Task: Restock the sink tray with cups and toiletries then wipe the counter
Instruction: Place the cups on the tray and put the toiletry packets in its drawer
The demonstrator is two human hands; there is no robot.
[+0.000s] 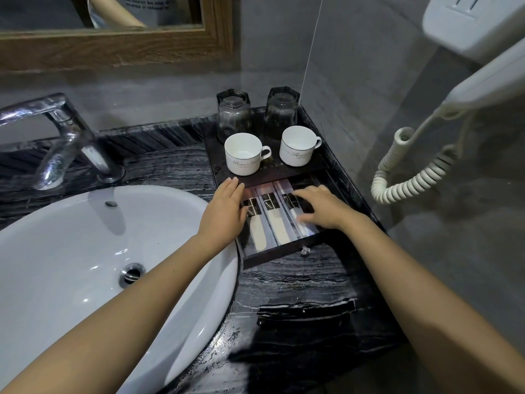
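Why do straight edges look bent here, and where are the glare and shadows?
Head view: the wide-angle lens bows the mirror frame. Head view: glare glints on the faucet and the white basin. Head view: a dark shadow falls across the near counter, and the hair dryer looks soft.

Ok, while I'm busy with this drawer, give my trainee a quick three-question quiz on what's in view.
1. True or false: the glasses behind the white cups stand upside down.
2. Where does the right hand rest?
A) on a cup handle
B) on the packets in the open drawer
C) on the coiled cord
3. Short answer: which hand is nearer the sink?

Key: 1 true; 2 B; 3 the left hand, lying flat at the drawer's left side.
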